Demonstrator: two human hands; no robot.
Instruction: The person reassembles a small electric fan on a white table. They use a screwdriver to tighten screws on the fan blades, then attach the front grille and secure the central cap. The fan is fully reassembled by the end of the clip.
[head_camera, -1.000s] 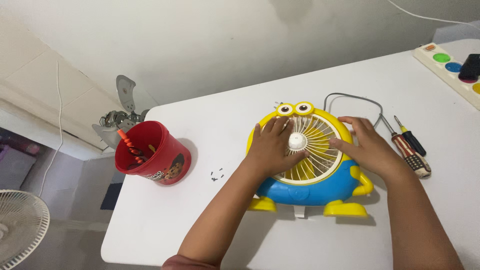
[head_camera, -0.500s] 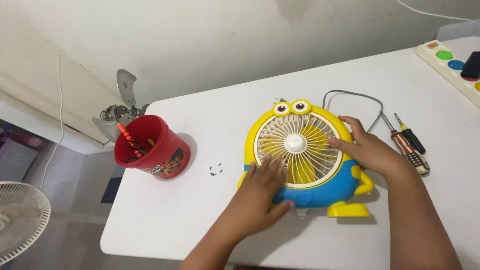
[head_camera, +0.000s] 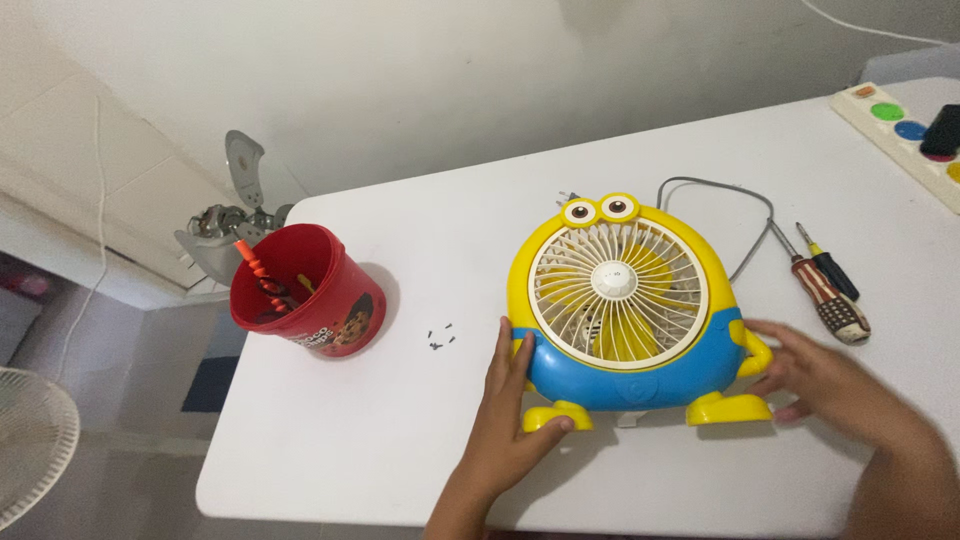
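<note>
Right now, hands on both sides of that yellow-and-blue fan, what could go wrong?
1. The tiny dark screws lie loose beside the left hand; a sweep of the wrist could scatter them.
2. The grey cord loops behind the fan toward the two screwdrivers; shifting the fan might drag them.

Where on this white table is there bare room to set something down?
Bare: the near-left part of the table, below the red cup and tiny screws; also behind the fan. Crowded: right side, with screwdrivers, cord, power strip.
</note>
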